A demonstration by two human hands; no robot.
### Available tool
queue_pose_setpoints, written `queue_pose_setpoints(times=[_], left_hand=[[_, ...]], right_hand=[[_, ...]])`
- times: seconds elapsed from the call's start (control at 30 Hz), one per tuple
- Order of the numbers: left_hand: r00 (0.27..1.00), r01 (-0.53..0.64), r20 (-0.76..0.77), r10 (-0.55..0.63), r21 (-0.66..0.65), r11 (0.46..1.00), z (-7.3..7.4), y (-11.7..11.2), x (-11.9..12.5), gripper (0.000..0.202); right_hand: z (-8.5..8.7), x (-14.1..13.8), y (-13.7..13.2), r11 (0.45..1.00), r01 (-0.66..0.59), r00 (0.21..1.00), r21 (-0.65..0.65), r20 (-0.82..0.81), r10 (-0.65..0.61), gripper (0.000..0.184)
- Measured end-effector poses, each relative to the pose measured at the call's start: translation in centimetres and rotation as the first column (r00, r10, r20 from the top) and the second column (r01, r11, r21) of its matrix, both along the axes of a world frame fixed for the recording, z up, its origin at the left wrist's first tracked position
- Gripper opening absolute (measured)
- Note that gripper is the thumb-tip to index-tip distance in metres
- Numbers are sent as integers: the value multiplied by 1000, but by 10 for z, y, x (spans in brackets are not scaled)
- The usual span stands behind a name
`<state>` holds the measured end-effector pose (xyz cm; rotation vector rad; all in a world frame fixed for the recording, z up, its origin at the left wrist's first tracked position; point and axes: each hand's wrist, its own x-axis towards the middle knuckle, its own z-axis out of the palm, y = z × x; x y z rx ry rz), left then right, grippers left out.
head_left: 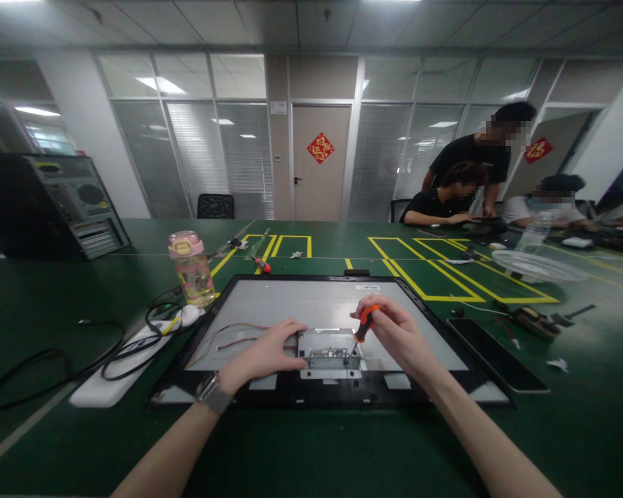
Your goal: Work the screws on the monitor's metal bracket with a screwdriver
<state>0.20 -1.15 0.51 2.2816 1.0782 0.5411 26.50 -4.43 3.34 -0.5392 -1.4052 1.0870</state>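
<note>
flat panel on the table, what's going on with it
A person's right hand holds an orange-and-black screwdriver, tip down at the right part of a metal plate on the panel. The left hand is spread at the plate's left edge. Whether the tip meets a screw is too small to tell.

PC tower (52, 207), pink-lid btl (193, 271) nr wht pwr strip (101, 382), shut door (319, 194)

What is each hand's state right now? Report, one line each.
Left hand: open, thumb and fingers spread at the left edge of the metal plate.
Right hand: closed, holding the orange-and-black screwdriver, tip down at the plate.
</note>
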Motion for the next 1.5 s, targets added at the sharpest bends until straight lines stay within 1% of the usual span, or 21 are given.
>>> queue_pose_setpoints(times=[0.1, 0.17, 0.27, 0.37, 0.43, 0.5, 0.57, 0.7, 0.87, 1.03, 1.1, 1.23, 1.4, 1.5], left_hand=[[1000, 7, 0, -7, 9, 1000, 0, 0, 0, 58], [1000, 5, 1, -5, 20, 1000, -1, 0, 0, 58], [1000, 6, 7, -6, 32, 999, -2, 1, 0, 58], [1000, 10, 6, -10, 33, 999, -3, 1, 0, 58], [1000, 11, 0, -11, 28, 1000, -3, 1, -1, 59], [1000, 10, -5, -10, 23, 1000, -4, 1, -1, 59], [1000, 9, -3, -9, 25, 1000, -4, 2, -1, 59], [1000, 13, 10, -14, 45, 999, -7, 3, -1, 59], [1000, 16, 1, -16, 36, 999, -6, 3, -1, 59], [1000, 5, 5, -5, 19, 1000, -1, 0, 0, 59], [1000, 3, 0, -3, 18, 1000, 0, -1, 0, 58], [1000, -6, -3, 6, 6, 1000, 2, -2, 1, 58], [1000, -3, 3, 3, 12, 1000, -1, 0, 0, 59], [1000, 0, -4, 0, 19, 1000, -3, 1, 0, 60]], right_hand=[[2, -1, -1, 996, -64, 997, -56, -40, 62, 20], [3, -2, -2, 997, -54, 998, -59, -44, 52, 18], [4, -2, -2, 1000, 4, 1000, -30, -26, -5, 14], [4, -2, -1, 998, 45, 999, -35, 3, -45, 17], [3, -1, -1, 997, 28, 1000, -68, -4, -29, 21], [3, -2, -1, 996, -11, 999, -87, -36, 7, 21], [3, -2, 0, 997, -33, 998, -71, -63, 28, 16], [2, -1, 1, 1000, -14, 999, -26, -52, 13, 11], [3, -2, -1, 999, -4, 1000, -51, -8, 4, 17], [1, -4, 1, 999, 44, 999, -5, -3, -44, 16], [1, -3, 1, 999, 48, 999, -23, 6, -48, 16], [4, -3, -1, 997, 44, 999, -57, 2, -44, 23], [3, -3, 0, 997, 78, 997, -21, -6, -79, 17], [0, -2, 1, 996, 81, 997, -29, -4, -82, 15]])
